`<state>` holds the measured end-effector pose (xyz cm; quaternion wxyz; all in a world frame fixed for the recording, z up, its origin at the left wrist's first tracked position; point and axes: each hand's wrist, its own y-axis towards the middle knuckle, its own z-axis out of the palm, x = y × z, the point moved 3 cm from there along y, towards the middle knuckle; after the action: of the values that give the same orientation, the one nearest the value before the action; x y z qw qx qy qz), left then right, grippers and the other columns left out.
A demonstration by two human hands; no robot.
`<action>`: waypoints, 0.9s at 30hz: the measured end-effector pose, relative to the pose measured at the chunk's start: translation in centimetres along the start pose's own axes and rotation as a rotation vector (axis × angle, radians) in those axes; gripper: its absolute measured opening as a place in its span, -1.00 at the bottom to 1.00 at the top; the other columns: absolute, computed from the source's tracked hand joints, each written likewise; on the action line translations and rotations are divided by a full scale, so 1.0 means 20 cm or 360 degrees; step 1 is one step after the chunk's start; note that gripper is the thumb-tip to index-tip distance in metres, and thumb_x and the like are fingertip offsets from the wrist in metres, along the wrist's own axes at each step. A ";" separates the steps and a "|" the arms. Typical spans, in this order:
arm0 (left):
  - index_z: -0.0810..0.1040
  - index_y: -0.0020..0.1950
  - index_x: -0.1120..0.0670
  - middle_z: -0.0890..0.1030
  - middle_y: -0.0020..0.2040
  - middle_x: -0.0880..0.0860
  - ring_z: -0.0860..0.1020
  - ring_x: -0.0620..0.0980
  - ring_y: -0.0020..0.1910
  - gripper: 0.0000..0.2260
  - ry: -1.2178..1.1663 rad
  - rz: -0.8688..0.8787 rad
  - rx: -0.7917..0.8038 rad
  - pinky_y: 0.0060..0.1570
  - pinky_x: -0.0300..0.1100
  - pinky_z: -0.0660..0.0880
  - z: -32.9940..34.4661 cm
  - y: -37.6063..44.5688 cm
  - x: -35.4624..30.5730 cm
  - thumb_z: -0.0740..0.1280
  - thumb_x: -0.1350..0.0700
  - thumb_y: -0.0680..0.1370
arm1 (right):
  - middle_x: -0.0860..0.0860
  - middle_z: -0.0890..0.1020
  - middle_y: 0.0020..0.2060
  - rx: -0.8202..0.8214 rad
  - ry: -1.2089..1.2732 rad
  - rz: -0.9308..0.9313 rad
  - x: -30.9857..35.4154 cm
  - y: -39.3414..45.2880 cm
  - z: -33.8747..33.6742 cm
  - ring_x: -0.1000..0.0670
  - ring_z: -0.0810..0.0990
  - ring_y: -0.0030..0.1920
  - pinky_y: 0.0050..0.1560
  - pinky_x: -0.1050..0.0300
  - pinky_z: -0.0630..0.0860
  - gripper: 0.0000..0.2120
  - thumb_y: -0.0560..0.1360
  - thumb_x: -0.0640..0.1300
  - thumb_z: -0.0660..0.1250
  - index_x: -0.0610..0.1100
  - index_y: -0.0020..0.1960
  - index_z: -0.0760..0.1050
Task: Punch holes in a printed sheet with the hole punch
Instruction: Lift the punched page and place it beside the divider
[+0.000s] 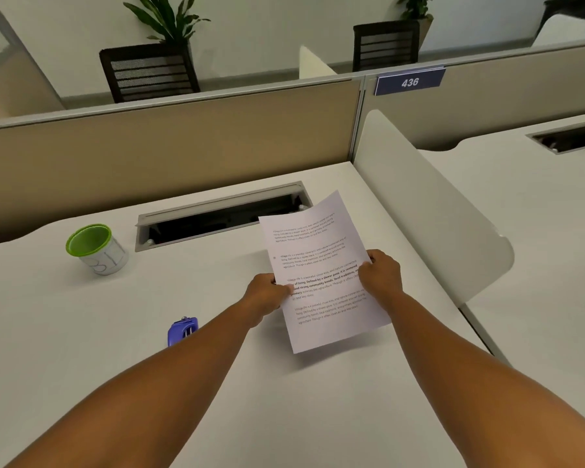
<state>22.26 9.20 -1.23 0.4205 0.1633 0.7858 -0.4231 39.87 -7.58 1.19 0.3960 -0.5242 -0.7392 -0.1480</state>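
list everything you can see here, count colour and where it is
printed sheet: 1, white with black text, held above the desk right of centre
hole punch: 1, blue, on the desk beside the left forearm
cup: 1, white with green rim, desk far left
cable tray: 1, grey, open slot at the back of the desk
desk: 1, white
number sign: 1, blue, reads 436, on the partition
chairs: 2, black, behind the partition
plants: 2, green, behind the chairs
left hand: gripping the sheet's left edge
right hand: gripping its right edge
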 end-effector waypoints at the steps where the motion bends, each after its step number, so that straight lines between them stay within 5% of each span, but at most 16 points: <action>1: 0.59 0.14 0.07 0.64 0.06 -0.01 0.61 -0.04 -0.07 -0.83 0.0021 -0.0007 0.0014 -0.11 -0.20 0.59 0.02 0.01 -0.01 0.35 0.15 0.56 | 0.03 0.57 -0.14 -0.0012 -0.0001 0.0016 -0.02 0.02 -0.01 0.13 0.48 -0.30 -0.40 0.26 0.35 -0.75 0.45 -0.28 0.11 -0.10 -0.01 0.52; 9: 0.61 0.16 0.07 0.67 0.01 0.00 0.63 -0.04 -0.14 -0.81 0.0122 -0.0060 0.0109 -0.19 -0.22 0.56 0.20 0.16 -0.06 0.32 0.14 0.57 | -0.06 0.61 -0.19 -0.0088 -0.0036 0.0134 -0.15 0.19 -0.06 -0.06 0.50 -0.26 -0.35 0.21 0.39 -0.72 0.41 -0.31 0.08 -0.18 -0.11 0.56; 13: 0.60 0.20 0.08 0.67 0.08 0.04 0.65 0.08 0.02 -0.79 0.0127 -0.0065 0.0129 0.08 0.01 0.61 0.27 0.26 -0.11 0.33 0.12 0.57 | -0.11 0.60 -0.20 -0.0134 -0.0051 0.0185 -0.21 0.29 -0.10 -0.11 0.49 -0.23 -0.28 0.14 0.40 -0.71 0.39 -0.33 0.08 -0.23 -0.09 0.56; 18: 0.60 0.06 0.09 0.67 -0.02 0.05 0.62 0.05 -0.15 -0.89 0.0140 -0.0027 0.0112 0.08 0.02 0.61 0.35 0.35 -0.17 0.36 0.14 0.55 | -0.03 0.52 -0.30 -0.0205 -0.0040 0.0161 -0.25 0.41 -0.13 -0.10 0.44 -0.26 -0.37 0.18 0.32 -0.75 0.39 -0.34 0.08 -0.13 -0.23 0.50; 22: 0.58 -0.02 0.10 0.65 -0.16 0.03 0.59 -0.03 -0.28 -0.95 0.0159 -0.0041 0.0056 -0.05 -0.11 0.59 0.38 0.41 -0.19 0.37 0.15 0.54 | -0.02 0.64 -0.04 -0.0301 0.0055 0.0227 -0.30 0.50 -0.14 -0.05 0.53 -0.10 -0.11 0.22 0.40 -0.63 0.45 -0.31 0.11 -0.10 0.08 0.62; 27: 0.60 0.00 0.07 0.70 -0.05 0.03 0.66 0.02 -0.15 -0.92 0.0007 -0.0137 -0.0030 -0.02 -0.06 0.64 0.40 0.46 -0.16 0.39 0.18 0.52 | -0.06 0.64 0.14 -0.0333 0.0154 0.0326 -0.35 0.57 -0.13 -0.07 0.58 0.11 0.03 0.23 0.39 -0.65 0.50 -0.27 0.18 -0.11 0.21 0.57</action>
<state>34.05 8.45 -5.85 0.4018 0.1263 0.7970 -0.4329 52.14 -9.14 -4.61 0.3874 -0.6275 -0.6426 -0.2082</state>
